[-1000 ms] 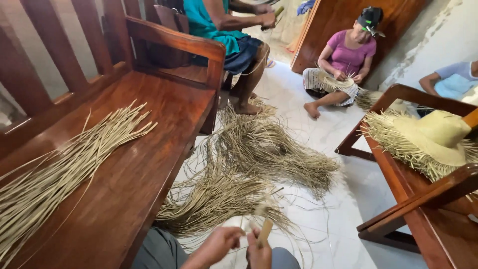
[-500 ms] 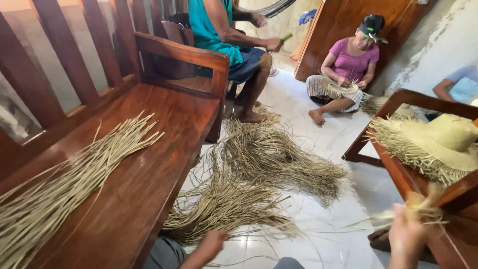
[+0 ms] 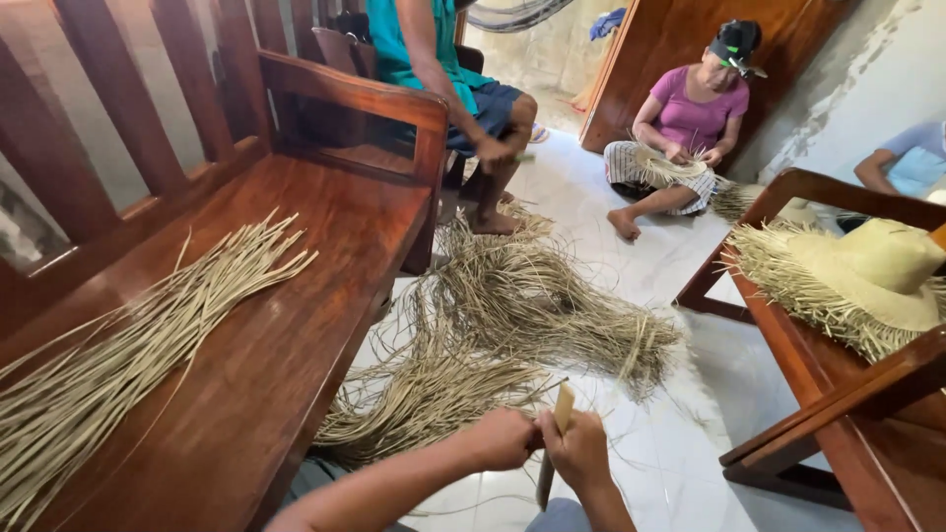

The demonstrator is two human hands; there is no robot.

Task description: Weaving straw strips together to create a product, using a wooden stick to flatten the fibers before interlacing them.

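Low at the frame's bottom edge, left hand (image 3: 503,438) and right hand (image 3: 576,451) meet knuckle to knuckle, both closed around a strip (image 3: 563,406) — flat, pale tan, upright, its tip rising above the fists. Open white floor (image 3: 680,453) lies just ahead, between bench (image 3: 325,227) on the left and chair (image 3: 838,394) on the right. Straw heap (image 3: 512,315) sprawls over the tiles; straw bundle (image 3: 148,325) lies on the bench seat — an unfinished hat (image 3: 867,281) rests on the chair.
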